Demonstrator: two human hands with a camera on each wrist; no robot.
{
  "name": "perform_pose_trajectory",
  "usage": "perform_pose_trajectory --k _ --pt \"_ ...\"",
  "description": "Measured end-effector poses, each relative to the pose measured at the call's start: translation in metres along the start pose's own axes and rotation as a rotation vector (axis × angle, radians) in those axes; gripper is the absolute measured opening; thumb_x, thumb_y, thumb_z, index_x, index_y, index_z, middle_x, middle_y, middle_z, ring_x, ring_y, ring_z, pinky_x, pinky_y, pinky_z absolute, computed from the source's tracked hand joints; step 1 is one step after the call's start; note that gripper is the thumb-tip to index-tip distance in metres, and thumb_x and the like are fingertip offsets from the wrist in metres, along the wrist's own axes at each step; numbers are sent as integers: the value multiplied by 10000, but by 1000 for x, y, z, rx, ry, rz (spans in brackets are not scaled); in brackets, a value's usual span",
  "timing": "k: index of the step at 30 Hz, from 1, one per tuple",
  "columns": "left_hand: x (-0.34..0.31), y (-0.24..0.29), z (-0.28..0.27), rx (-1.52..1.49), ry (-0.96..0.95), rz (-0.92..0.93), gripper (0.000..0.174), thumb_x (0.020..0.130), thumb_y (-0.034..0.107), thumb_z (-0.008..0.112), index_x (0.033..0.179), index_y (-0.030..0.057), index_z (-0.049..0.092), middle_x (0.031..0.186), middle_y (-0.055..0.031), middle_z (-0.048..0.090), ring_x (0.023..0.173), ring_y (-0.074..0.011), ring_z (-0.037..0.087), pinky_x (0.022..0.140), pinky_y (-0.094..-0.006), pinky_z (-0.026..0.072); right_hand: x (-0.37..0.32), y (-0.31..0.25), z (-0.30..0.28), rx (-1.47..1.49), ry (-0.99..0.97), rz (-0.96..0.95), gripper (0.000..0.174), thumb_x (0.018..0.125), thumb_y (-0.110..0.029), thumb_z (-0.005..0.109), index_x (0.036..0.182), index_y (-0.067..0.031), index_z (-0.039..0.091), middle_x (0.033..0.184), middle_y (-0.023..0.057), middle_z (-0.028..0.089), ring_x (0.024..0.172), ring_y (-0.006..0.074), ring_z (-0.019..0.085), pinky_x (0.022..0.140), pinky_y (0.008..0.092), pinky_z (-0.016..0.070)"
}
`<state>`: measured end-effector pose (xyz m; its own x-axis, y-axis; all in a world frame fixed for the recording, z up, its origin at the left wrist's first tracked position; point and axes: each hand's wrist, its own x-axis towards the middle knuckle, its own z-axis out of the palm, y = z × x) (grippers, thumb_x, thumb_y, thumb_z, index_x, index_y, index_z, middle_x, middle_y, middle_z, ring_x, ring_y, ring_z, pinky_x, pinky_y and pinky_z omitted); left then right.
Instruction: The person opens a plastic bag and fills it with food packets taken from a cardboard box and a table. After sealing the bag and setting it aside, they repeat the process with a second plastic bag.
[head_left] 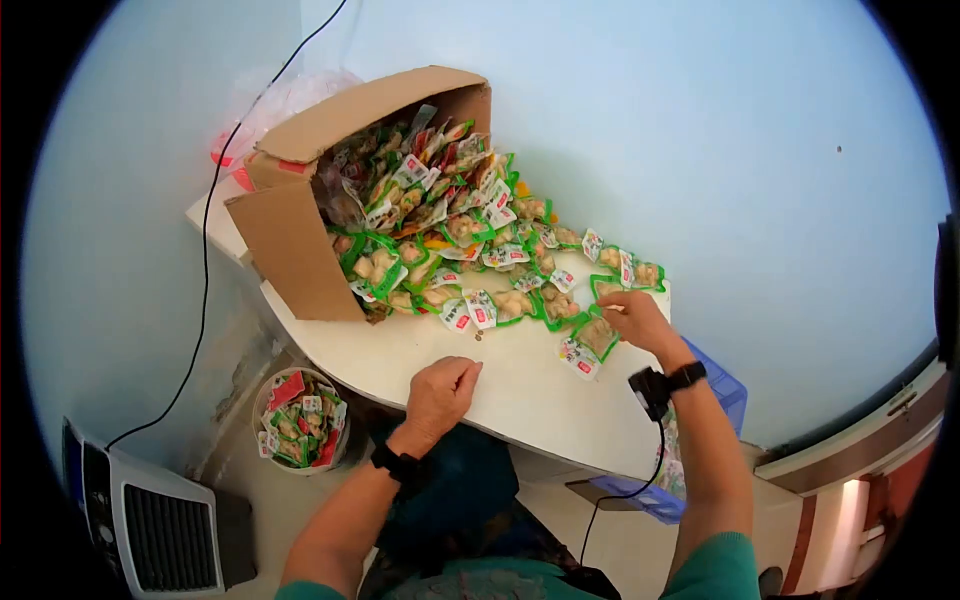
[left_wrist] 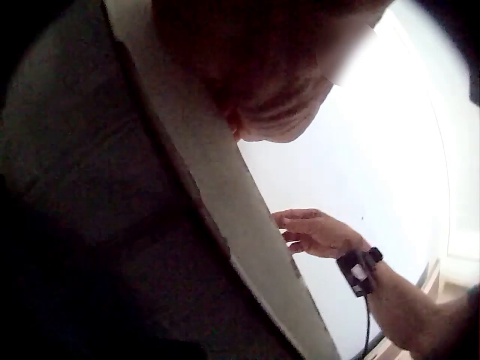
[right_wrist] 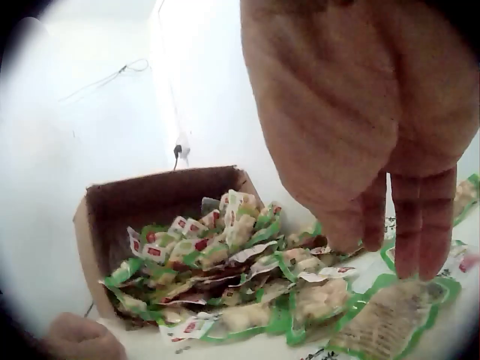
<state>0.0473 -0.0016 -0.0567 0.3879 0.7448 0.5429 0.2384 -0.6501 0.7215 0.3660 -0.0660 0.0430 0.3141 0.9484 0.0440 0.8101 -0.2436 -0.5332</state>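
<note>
My left hand rests at the front of the white table, its fingers curled in and the thumb on top. It holds nothing. My right hand reaches over the table's right part. In the right wrist view its fingers are straight and point down, tips right at a clear, green-edged food packet with pale brown contents. That packet lies flat in the head view, beside another packet's white label. Several similar packets spread leftward from there to the box.
A cardboard box lies on its side, packets spilling from its mouth. Below the table's left edge stands a bucket with more packets, near a grey-black appliance. A blue crate stands at the right. A black cable hangs at left.
</note>
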Motion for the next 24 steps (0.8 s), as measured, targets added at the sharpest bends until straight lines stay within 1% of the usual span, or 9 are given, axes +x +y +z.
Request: perform_pose_trajectory --k 4,8,9,12,15,18,19,22,24 --pt "1 3 4 31 24 -29 151 906 162 656 818 40 655 765 -140 646 693 -345 627 610 -418 498 59 20 32 -182 -7 -149 361 813 -127 670 1163 -43 694 1100 215 688 1022 364 660 909 394 515" --pt "3 2 3 59 27 6 140 901 158 660 823 42 658 764 -131 651 694 -337 632 606 -410 504 86 28 52 -400 -58 -88 366 794 -123 693 1148 -32 681 1115 201 677 1030 375 650 904 418 519" --pt "2 3 4 70 26 11 138 900 156 661 823 42 658 764 -128 652 693 -335 633 606 -409 506 91 28 52 -351 -42 -73 328 749 -116 738 1063 -30 695 1053 191 686 1001 378 653 876 428 527" --pt "3 7 3 97 9 -3 125 895 146 666 822 45 659 758 -119 654 681 -324 633 600 -405 508 95 27 41 -435 -145 -66 345 703 -121 782 1031 -50 703 1025 193 687 968 374 657 840 425 535" --pt "4 8 3 108 -3 -16 118 891 140 671 821 46 659 753 -119 653 673 -319 631 591 -401 505 98 24 35 -452 -173 21 345 668 -120 815 990 -63 704 1037 180 689 967 356 661 825 410 541" --pt "3 7 3 114 -10 -18 113 886 133 674 819 44 657 751 -120 652 667 -319 629 583 -400 503 93 22 26 -324 43 -45 295 678 -109 811 946 -63 696 991 163 698 940 360 663 801 422 537" --pt "3 6 4 108 -6 -13 112 885 131 675 819 43 656 751 -121 652 666 -319 629 582 -399 503 88 20 26 -280 221 -134 238 690 -87 801 887 -47 675 914 156 698 901 393 652 785 452 528" --pt "4 7 4 108 -3 -19 112 881 129 677 816 41 655 752 -125 652 671 -322 632 584 -400 506 101 31 25 34 514 -348 204 728 -88 786 875 -38 655 784 114 672 761 311 656 709 404 518" --pt "3 8 4 115 -3 -27 112 880 129 678 814 41 655 756 -128 654 676 -325 634 587 -399 508 93 16 11 220 505 -175 175 775 -101 770 867 -31 639 742 66 642 685 213 611 647 346 492"
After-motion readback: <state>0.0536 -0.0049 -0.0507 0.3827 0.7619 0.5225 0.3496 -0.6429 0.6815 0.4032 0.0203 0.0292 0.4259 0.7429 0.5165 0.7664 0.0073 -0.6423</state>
